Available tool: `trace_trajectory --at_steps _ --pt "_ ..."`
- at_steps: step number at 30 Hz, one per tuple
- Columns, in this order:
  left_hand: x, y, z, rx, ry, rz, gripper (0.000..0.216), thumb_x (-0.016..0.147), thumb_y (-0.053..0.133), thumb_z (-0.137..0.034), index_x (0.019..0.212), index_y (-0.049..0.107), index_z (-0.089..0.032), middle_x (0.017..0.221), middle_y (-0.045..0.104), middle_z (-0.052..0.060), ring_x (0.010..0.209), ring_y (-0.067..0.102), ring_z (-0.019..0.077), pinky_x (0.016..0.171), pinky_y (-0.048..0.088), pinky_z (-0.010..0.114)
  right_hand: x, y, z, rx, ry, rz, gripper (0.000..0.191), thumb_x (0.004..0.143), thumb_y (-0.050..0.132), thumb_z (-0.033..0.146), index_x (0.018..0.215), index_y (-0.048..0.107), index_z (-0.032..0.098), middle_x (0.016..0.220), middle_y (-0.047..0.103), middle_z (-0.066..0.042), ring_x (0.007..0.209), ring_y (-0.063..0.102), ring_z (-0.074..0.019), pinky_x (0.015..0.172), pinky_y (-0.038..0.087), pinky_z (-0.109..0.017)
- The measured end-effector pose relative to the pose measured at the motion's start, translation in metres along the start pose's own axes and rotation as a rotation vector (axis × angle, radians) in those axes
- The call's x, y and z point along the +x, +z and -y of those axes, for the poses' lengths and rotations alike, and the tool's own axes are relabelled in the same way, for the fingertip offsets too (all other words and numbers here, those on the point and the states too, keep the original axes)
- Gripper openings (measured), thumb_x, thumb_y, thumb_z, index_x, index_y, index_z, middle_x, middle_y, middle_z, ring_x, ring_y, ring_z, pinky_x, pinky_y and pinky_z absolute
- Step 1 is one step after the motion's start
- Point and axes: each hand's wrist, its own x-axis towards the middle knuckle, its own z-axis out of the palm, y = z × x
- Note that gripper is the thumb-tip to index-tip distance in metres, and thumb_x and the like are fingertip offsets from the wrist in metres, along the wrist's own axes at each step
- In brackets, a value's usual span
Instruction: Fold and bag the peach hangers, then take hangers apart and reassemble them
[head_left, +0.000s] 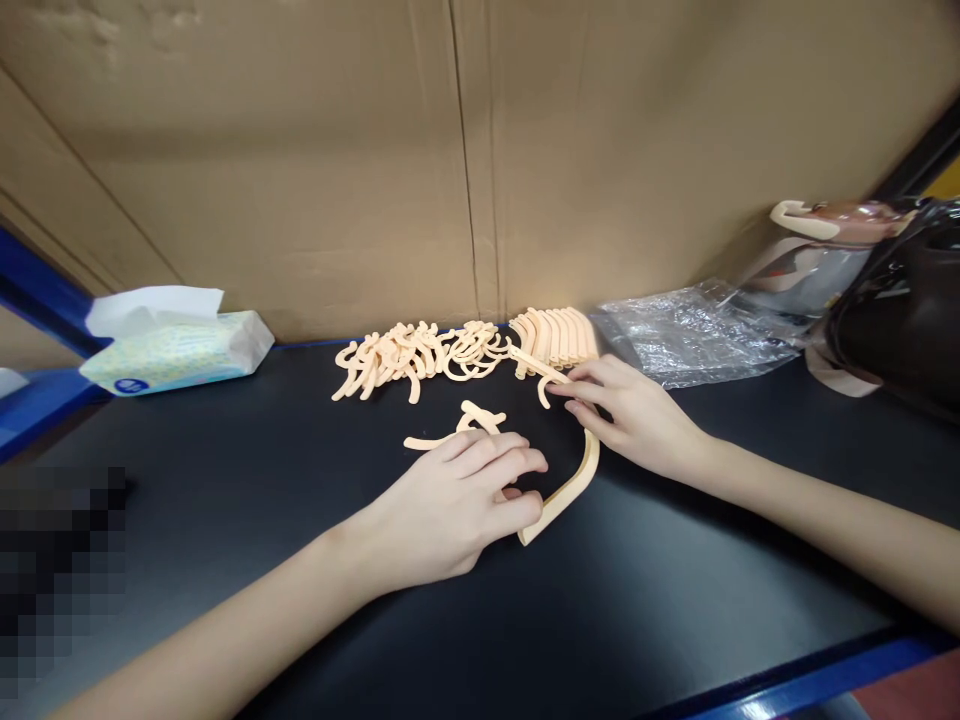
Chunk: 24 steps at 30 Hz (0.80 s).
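Note:
A long, curved, cream plastic handle piece [571, 487] lies on the black tabletop between my hands. My right hand [637, 410] is closed around its upper end, fingertips also beside a thin hooked cream strip [544, 388]. Near the handle piece's lower end is my left hand [457, 500], fingers loosely bent and apart, its thumb against or just beside the piece. Nothing shows in the left fingers, though the palm side is hidden. A few small cream curved strips [480, 418] lie just beyond the left knuckles, partly covered by them.
Behind are a heap of short curved strips [390, 360], a heap of thin hooked ones [476, 350] and a row of curved handle pieces [555, 335]. A tissue pack [180, 350] sits left. Clear plastic bags [697, 335] and a dark bag [900, 320] lie right. Cardboard [337, 170] walls the back.

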Motion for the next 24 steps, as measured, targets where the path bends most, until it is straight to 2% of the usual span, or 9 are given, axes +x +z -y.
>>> trace_trajectory --at_steps 2,5,9,13,17,24 --pt "-0.0002 0.0006 -0.0006 0.074 -0.027 -0.049 0.023 0.086 0.046 -0.003 0.091 0.06 -0.021 0.11 0.063 0.004 0.101 0.054 0.0192 0.081 0.041 0.031 0.0003 0.0 0.0 -0.005 -0.001 0.004 0.03 0.091 0.047 0.017 0.115 0.064 0.021 0.102 0.062 -0.008 0.094 0.056 -0.0223 0.084 0.05 -0.041" --pt "-0.001 0.0006 -0.0007 0.1 -0.1 -0.108 0.021 0.09 0.045 -0.007 0.101 0.059 -0.019 0.092 0.064 0.004 0.081 0.055 0.0174 0.069 0.041 0.029 0.0006 -0.0007 0.0013 -0.012 0.004 0.021 0.031 0.09 0.048 0.017 0.115 0.065 0.02 0.101 0.062 -0.009 0.094 0.057 -0.0228 0.084 0.05 -0.041" --pt "-0.0028 0.0011 0.0006 0.091 -0.173 -0.033 0.014 0.091 0.048 -0.018 0.101 0.058 -0.019 0.076 0.058 0.0 0.067 0.053 0.0154 0.056 0.037 0.027 0.0007 -0.002 0.0041 -0.021 0.013 0.046 0.031 0.09 0.05 0.02 0.118 0.064 0.018 0.099 0.061 -0.009 0.094 0.056 -0.0232 0.085 0.049 -0.041" --pt "-0.0026 0.0026 0.0021 -0.015 -0.106 0.058 0.025 0.093 0.044 -0.015 0.115 0.054 -0.02 0.083 0.06 0.0 0.067 0.055 0.0134 0.055 0.037 0.025 0.0007 -0.0023 0.0056 -0.005 0.012 0.066 0.032 0.091 0.049 0.023 0.119 0.064 0.018 0.096 0.061 -0.009 0.093 0.055 -0.0226 0.085 0.048 -0.04" --pt "-0.0005 0.0019 0.0022 -0.081 -0.054 0.092 0.024 0.094 0.041 -0.016 0.115 0.053 -0.02 0.094 0.062 0.002 0.075 0.056 0.0148 0.06 0.041 0.026 0.0004 -0.0019 0.0054 -0.002 0.002 0.077 0.031 0.092 0.049 0.024 0.119 0.064 0.019 0.095 0.06 -0.009 0.092 0.055 -0.022 0.085 0.048 -0.04" --pt "-0.0008 0.0023 0.0009 -0.144 -0.077 0.154 0.032 0.088 0.041 -0.004 0.114 0.052 -0.02 0.103 0.06 0.003 0.08 0.054 0.0165 0.064 0.04 0.027 0.0007 -0.0014 0.0047 -0.004 -0.01 0.081 0.031 0.092 0.049 0.025 0.12 0.063 0.02 0.095 0.06 -0.008 0.093 0.055 -0.0223 0.086 0.047 -0.04"
